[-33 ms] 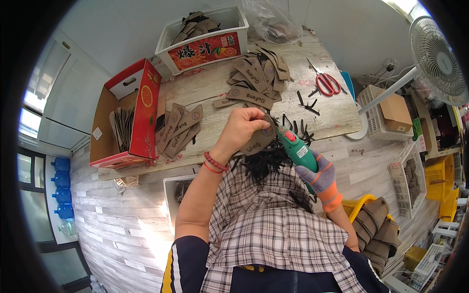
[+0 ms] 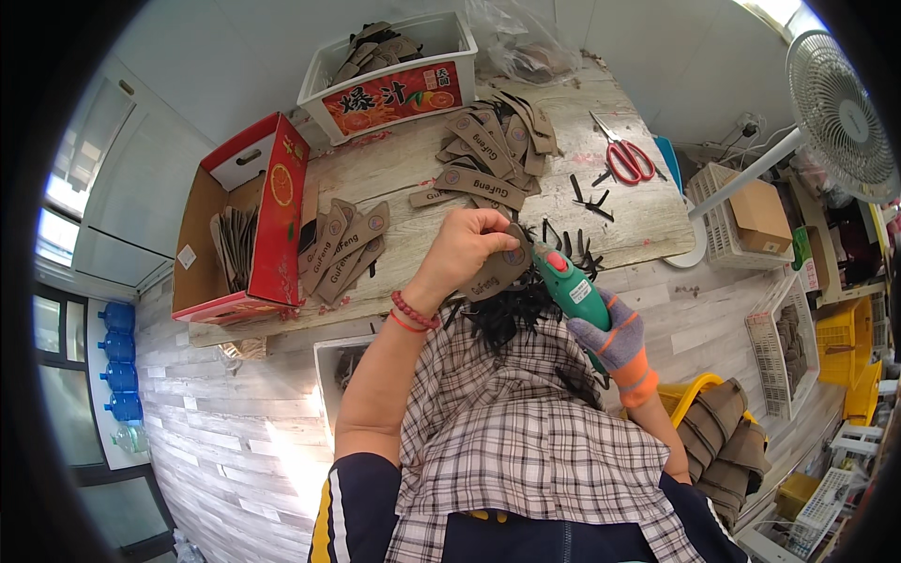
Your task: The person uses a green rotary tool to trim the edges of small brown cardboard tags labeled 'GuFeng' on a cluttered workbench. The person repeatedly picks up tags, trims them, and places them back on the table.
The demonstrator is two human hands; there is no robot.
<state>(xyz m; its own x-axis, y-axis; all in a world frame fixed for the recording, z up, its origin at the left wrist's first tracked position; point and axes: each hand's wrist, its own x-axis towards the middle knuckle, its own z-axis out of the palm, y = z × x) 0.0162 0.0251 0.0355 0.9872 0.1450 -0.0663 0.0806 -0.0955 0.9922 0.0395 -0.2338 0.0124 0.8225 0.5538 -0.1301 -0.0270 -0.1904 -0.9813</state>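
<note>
Head view: I record left grip (image 2: 466, 244) pinching tan strip (image 2: 496, 279), long axis toward lower left; right grip (image 2: 615, 340) encloses green tool (image 2: 574, 293), nose just right of strip.

I see the left forearm (image 2: 383, 380) stretched forward, the bare left hand (image 2: 465, 249) pinching thumb against fingers; near it, the gloved right hand (image 2: 618, 340) grips, the right forearm (image 2: 659, 436) slanting inward.
</note>
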